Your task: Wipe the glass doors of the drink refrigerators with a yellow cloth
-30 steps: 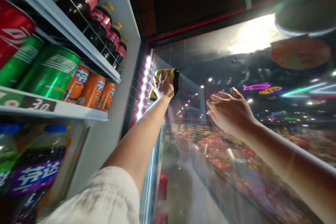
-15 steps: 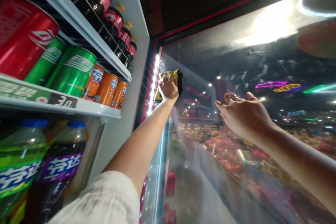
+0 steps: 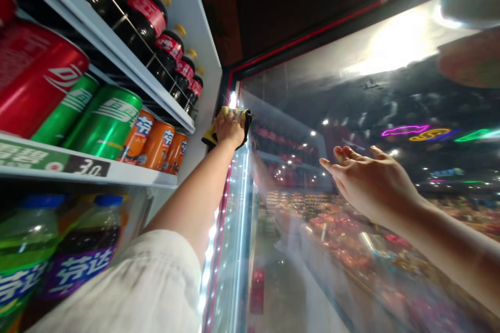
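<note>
Apparently soft and light, the cloth [image 3: 211,137] was best pressed at its middle, under the spread left hand [image 3: 231,129]; rightward, the right hand [image 3: 373,183] was held loosely spread.

The left hand [image 3: 230,127] presses a yellow cloth with black edge [image 3: 211,135] on the bright light strip [image 3: 233,100] at the side of the glass door [image 3: 289,250]. The right hand [image 3: 369,179] is open, with its fingers spread, near the glass. At the left, one shelf [image 3: 128,174] holds red, green and orange cans [image 3: 105,119]; dark bottles with red labels [image 3: 170,49] lie above, and blue-capped bottles [image 3: 89,244] stand below.
</note>
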### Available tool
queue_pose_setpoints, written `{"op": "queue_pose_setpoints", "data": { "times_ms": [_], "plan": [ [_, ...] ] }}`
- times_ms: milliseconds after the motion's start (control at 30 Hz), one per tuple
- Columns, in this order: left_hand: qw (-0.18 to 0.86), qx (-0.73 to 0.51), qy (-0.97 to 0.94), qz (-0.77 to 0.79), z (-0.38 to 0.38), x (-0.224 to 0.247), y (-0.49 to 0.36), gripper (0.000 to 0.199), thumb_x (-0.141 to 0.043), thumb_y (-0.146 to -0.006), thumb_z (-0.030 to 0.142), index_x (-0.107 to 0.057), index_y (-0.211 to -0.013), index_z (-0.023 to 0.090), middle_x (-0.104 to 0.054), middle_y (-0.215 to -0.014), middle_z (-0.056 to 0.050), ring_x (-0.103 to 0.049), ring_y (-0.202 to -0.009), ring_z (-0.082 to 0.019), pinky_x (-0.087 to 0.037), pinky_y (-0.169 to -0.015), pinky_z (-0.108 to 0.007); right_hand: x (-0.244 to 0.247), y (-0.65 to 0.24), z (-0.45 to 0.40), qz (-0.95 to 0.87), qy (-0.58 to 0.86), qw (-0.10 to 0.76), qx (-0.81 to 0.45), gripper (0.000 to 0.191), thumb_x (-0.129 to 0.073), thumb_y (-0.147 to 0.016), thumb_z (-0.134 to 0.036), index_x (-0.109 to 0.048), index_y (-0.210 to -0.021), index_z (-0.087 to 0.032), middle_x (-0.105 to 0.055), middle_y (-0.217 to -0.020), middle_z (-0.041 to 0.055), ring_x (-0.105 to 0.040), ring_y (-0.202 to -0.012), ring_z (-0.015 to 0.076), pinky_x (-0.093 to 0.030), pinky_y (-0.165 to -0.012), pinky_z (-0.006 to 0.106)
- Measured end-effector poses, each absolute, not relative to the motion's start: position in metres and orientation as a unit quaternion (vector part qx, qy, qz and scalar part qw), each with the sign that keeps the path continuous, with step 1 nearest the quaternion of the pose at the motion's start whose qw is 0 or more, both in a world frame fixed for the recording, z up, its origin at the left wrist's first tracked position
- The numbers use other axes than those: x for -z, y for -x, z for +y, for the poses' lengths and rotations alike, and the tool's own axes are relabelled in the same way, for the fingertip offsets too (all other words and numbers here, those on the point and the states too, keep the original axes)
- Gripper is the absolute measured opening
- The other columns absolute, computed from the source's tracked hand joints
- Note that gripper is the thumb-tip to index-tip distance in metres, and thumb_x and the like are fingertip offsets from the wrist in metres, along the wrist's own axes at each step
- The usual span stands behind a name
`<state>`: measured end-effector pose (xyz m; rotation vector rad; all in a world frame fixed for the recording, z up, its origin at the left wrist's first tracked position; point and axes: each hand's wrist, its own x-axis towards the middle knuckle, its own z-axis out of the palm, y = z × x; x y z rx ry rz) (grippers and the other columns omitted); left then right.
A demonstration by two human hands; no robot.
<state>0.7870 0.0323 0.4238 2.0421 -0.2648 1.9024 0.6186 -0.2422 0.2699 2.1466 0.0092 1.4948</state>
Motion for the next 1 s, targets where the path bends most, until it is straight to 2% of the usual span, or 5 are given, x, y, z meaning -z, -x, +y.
{"op": "queue_pose_setpoints", "data": {
  "times_ms": [300,600,733,833,1000],
  "plan": [
    [0.181,-0.68,-0.706,-0.072,0.04,-0.388,-0.8,0.05,-0.041,-0.101,0.037,-0.05,-0.15,0.026,-0.034,-0.166,0.0,-0.023,-0.154,-0.031,-0.018,-0.127,-0.052,-0.265,-0.627,-0.243,0.003,-0.779,0.287,-0.557,0.049,-0.047,-0.093,-0.013,-0.062,-0.14,-0.017,-0.059,-0.144,0.0206,-0.06,-0.131,0.0334,-0.05,-0.103,0.05],
    [0.226,-0.688,-0.685,-0.078,0.016,-0.283,-0.791,0.053,-0.042,-0.098,0.028,-0.049,-0.15,0.023,-0.037,-0.164,-0.006,-0.027,-0.154,-0.029,-0.022,-0.126,-0.052,-0.259,-0.624,-0.245,0.007,-0.768,0.286,-0.573,0.049,-0.042,-0.095,-0.016,-0.061,-0.14,-0.014,-0.06,-0.143,0.0216,-0.059,-0.132,0.0334,-0.049,-0.103,0.049],
    [0.189,-0.666,-0.697,-0.188,0.007,-0.298,-0.784,0.05,-0.04,-0.099,0.027,-0.049,-0.148,0.024,-0.042,-0.161,-0.006,-0.035,-0.151,-0.022,-0.027,-0.126,-0.045,-0.261,-0.623,-0.243,-0.002,-0.778,0.287,-0.559,0.049,-0.041,-0.096,-0.018,-0.061,-0.141,-0.017,-0.062,-0.141,0.0191,-0.059,-0.132,0.0332,-0.049,-0.101,0.05],
    [0.209,-0.65,-0.707,-0.187,0.005,-0.321,-0.78,0.05,-0.041,-0.099,0.028,-0.048,-0.148,0.024,-0.041,-0.162,-0.006,-0.034,-0.152,-0.022,-0.03,-0.124,-0.045,-0.263,-0.622,-0.246,0.012,-0.779,0.282,-0.559,0.049,-0.042,-0.096,-0.02,-0.06,-0.141,-0.018,-0.063,-0.141,0.0168,-0.059,-0.132,0.0314,-0.048,-0.102,0.049],
    [0.271,-0.66,-0.69,-0.124,-0.032,-0.302,-0.767,0.051,-0.039,-0.1,0.029,-0.046,-0.151,0.024,-0.04,-0.162,-0.009,-0.032,-0.152,-0.028,-0.028,-0.124,-0.054,-0.264,-0.616,-0.246,0.024,-0.791,0.27,-0.548,0.049,-0.044,-0.096,-0.023,-0.058,-0.143,-0.019,-0.058,-0.146,0.017,-0.055,-0.136,0.0312,-0.045,-0.107,0.05]
  ]
}}
